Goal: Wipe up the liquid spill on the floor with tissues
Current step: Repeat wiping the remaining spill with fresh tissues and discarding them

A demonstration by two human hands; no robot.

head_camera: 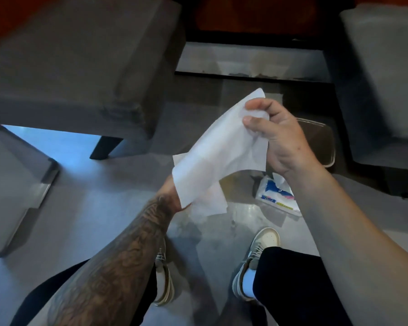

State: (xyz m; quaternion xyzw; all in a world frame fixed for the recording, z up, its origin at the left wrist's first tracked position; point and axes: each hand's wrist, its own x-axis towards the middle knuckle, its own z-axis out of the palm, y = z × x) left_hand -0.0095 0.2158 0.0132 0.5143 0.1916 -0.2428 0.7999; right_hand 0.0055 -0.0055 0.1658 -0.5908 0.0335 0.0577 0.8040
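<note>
White tissues (218, 147) hang stretched between my two hands above the floor. My right hand (272, 135) pinches their upper end between thumb and fingers. My left hand (172, 191) holds the lower end and is mostly hidden behind the paper. A soft tissue pack (275, 196) with blue and pink print lies on the grey floor below my right wrist, one sheet poking out of it. A wet, shiny patch of liquid (236, 215) spreads on the floor between the pack and my feet.
A grey upholstered seat (80, 67) stands at the left, another (386, 78) at the right. A low glass table (252, 60) sits ahead between them. A clear tray (325, 142) lies behind my right hand. My shoes (257, 255) stand near the spill.
</note>
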